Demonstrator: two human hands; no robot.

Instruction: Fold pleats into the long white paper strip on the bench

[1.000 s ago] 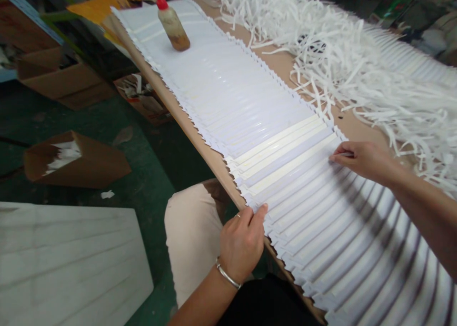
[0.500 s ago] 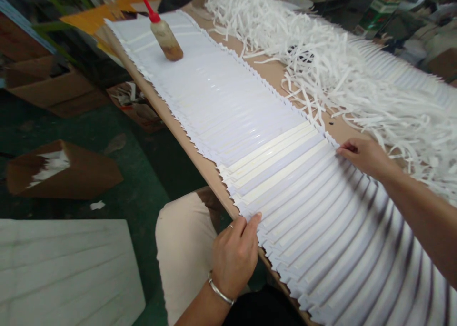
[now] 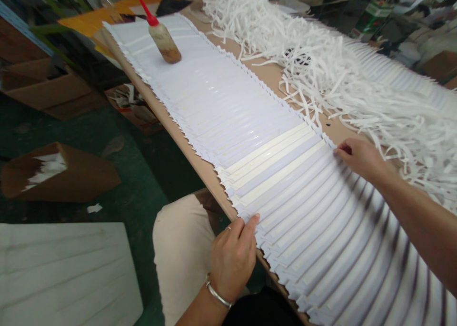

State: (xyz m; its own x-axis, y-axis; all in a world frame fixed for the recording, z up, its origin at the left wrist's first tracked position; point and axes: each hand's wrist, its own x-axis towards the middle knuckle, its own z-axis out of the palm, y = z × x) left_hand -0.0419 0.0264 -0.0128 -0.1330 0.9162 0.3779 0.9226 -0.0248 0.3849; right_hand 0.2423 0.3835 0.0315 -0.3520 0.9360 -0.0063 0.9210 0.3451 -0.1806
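A long row of overlapping white paper strips [image 3: 228, 102] lies across the table, with a few cream-coloured bands among them. At its near edge my left hand [image 3: 233, 257] has thumb and fingers closed on the end of a strip. My right hand [image 3: 359, 159] pinches at the far edge, apparently on the opposite end of a strip; its fingertips partly hide the spot. A squeeze bottle [image 3: 164, 44] with a red nozzle and brown liquid stands upright on the strips, well beyond both hands.
A tangled heap of thin white strips [image 3: 321, 64] covers the table's far side. Bare brown tabletop [image 3: 267, 74] shows between heap and row. To the left on the floor are a cardboard box [image 3: 89, 173] with white scraps and a pale flat panel [image 3: 64, 273]. An orange sheet [image 3: 84, 24] lies behind the bottle.
The view has shifted very slightly. Both hands keep their places at the two edges of the row, and the strips look the same.
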